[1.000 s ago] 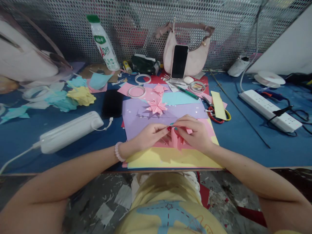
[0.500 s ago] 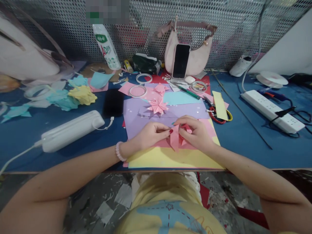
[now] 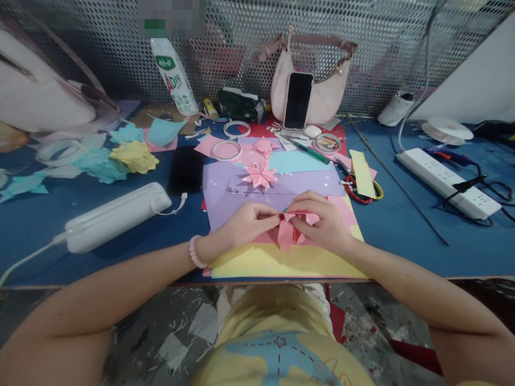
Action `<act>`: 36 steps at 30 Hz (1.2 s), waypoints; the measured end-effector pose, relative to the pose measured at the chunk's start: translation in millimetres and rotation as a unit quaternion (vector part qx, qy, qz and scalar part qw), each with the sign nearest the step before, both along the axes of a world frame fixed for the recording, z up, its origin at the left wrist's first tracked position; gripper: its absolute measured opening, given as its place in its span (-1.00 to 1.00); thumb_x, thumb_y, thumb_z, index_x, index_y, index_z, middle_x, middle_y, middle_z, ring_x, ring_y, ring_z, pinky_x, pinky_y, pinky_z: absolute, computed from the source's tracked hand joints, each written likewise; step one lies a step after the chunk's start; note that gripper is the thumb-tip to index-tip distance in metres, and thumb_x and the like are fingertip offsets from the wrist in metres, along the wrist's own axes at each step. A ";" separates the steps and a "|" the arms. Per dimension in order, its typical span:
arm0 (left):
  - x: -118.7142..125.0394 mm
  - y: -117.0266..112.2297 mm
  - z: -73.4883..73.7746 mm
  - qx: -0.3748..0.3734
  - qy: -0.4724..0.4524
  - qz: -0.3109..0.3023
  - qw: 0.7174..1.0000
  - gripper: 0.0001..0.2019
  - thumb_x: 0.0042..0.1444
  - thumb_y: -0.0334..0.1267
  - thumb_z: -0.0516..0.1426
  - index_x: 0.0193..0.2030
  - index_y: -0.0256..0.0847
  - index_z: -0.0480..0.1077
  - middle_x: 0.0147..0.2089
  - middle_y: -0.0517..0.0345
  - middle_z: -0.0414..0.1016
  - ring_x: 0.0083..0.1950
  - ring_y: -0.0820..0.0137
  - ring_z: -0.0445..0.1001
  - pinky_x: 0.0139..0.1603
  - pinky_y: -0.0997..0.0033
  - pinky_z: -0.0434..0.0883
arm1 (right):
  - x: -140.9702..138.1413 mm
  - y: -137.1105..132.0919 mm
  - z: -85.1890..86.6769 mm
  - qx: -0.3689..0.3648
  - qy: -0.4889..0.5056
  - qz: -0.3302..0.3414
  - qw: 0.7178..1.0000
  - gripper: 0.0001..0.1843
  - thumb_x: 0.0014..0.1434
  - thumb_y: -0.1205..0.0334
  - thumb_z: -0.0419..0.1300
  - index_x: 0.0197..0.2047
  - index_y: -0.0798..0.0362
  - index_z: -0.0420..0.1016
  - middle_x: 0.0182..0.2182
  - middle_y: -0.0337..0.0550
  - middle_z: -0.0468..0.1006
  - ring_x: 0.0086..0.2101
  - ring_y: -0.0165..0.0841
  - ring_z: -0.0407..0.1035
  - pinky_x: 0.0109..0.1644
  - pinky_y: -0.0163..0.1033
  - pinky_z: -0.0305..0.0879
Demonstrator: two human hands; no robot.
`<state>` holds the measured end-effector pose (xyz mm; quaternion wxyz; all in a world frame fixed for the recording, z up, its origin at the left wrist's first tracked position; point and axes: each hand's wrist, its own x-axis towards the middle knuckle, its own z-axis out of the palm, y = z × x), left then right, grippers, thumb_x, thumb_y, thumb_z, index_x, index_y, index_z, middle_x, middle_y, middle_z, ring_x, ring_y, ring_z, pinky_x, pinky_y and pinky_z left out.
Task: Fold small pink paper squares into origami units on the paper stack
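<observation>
Between both hands is a pink folded paper piece (image 3: pixel 286 234), held just above the stacked sheets near the table's front edge. My left hand (image 3: pixel 251 221) pinches its left edge between thumb and fingers. Wrapped around its right side, my right hand (image 3: pixel 322 220) grips it, with part of the paper hidden behind the fingers. Beneath lie a yellow sheet (image 3: pixel 277 261) and a purple sheet (image 3: pixel 219 198). Beyond my hands a pink folded paper star (image 3: pixel 261 175) rests on the purple paper, with a smaller pink star (image 3: pixel 264 145) behind it.
Scissors (image 3: pixel 360 188) lie to the right under a yellow strip (image 3: pixel 362 174), near a green pen (image 3: pixel 309 151). A power strip (image 3: pixel 448 182) is further right. Left are a white device (image 3: pixel 118 217), a black phone (image 3: pixel 186 169) and a yellow paper star (image 3: pixel 135 157). Behind, another phone (image 3: pixel 298 101) leans on a pink handbag (image 3: pixel 277 88).
The pink paper has tilted and turned in my fingers, so its top edge now lies flatter. Both hands keep hold of it in nearly the same place.
</observation>
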<state>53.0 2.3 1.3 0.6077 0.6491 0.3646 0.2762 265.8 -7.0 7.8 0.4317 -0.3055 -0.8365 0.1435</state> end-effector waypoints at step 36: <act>-2.4 -1.8 5.0 0.007 0.022 -0.030 0.999 -0.65 0.14 0.00 0.19 -0.24 -0.24 0.65 -0.28 0.04 0.68 -0.20 0.27 0.61 -0.21 0.41 0.53 | 4.6 3.3 0.1 0.135 -0.076 0.016 0.988 -0.82 0.30 0.39 0.21 -0.25 -0.07 0.60 -0.35 -0.18 0.65 -0.33 -0.30 0.49 -0.25 -0.10 0.39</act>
